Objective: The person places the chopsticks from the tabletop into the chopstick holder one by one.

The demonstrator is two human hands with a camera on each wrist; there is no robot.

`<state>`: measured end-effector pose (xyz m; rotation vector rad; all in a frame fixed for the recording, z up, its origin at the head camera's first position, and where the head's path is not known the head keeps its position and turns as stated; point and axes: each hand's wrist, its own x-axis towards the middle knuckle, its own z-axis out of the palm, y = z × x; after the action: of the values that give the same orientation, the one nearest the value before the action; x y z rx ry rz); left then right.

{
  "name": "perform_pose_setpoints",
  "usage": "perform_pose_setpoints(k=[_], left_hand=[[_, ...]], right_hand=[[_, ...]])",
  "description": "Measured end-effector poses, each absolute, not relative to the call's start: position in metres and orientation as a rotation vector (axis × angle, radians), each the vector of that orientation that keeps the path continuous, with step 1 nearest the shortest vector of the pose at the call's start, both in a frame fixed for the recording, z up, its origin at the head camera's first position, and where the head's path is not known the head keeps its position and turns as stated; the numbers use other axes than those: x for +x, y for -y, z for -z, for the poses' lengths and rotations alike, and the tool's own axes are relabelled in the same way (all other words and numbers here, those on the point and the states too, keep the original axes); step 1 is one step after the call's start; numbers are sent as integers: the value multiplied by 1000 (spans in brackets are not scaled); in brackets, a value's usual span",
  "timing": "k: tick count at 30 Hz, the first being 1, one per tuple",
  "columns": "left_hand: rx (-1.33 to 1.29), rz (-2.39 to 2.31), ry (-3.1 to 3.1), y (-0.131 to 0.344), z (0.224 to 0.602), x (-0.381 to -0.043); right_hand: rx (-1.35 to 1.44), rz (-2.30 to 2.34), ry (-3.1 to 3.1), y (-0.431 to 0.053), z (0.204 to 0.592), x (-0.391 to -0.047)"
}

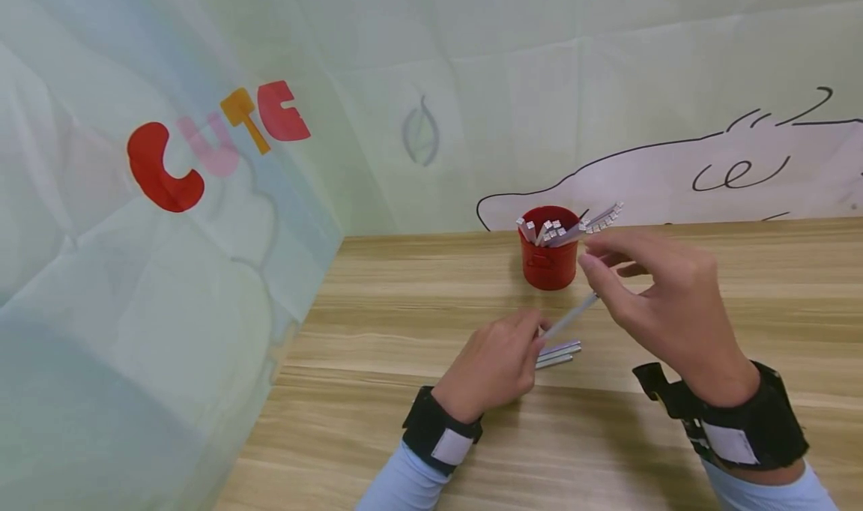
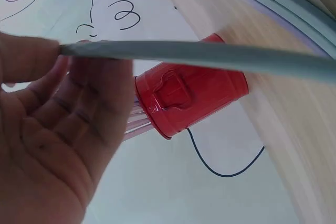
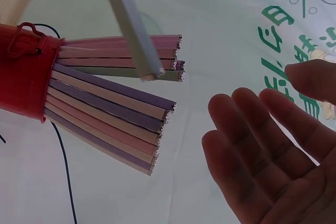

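Between thumb and fingers my left hand (image 1: 492, 357) pinches one end of a thin grey stick (image 1: 571, 316). The stick slants up to the right and crosses in front of the bucket in the left wrist view. Near its upper end is my right hand (image 1: 664, 301), fingers relaxed and slightly bent. The right wrist view has the stick's squared tip (image 3: 149, 74) apart from those fingers. A small red bucket (image 1: 549, 270) stands upright behind the hands. Pink, purple, beige and green sticks (image 3: 107, 98) fan out of it, their ends whitish and sparkly.
Several loose grey and purplish sticks (image 1: 558, 357) lie on the wooden table (image 1: 404, 294) beside the left hand. A printed cloth (image 1: 458, 121) hangs behind the table and another side of it (image 1: 81, 271) closes off the left.
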<state>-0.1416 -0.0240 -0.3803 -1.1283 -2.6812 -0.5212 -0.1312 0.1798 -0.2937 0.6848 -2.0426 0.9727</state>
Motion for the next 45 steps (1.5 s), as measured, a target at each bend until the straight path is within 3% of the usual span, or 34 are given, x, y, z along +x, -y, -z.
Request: perform_pose_setpoints(k=[18, 45], left_hand=[[-1098, 847, 2423, 22, 369, -137], [-1093, 930, 2323, 21, 371, -139]], right_hand=[[731, -931, 2366, -182, 312, -139], [651, -1187, 2058, -179, 297, -126]])
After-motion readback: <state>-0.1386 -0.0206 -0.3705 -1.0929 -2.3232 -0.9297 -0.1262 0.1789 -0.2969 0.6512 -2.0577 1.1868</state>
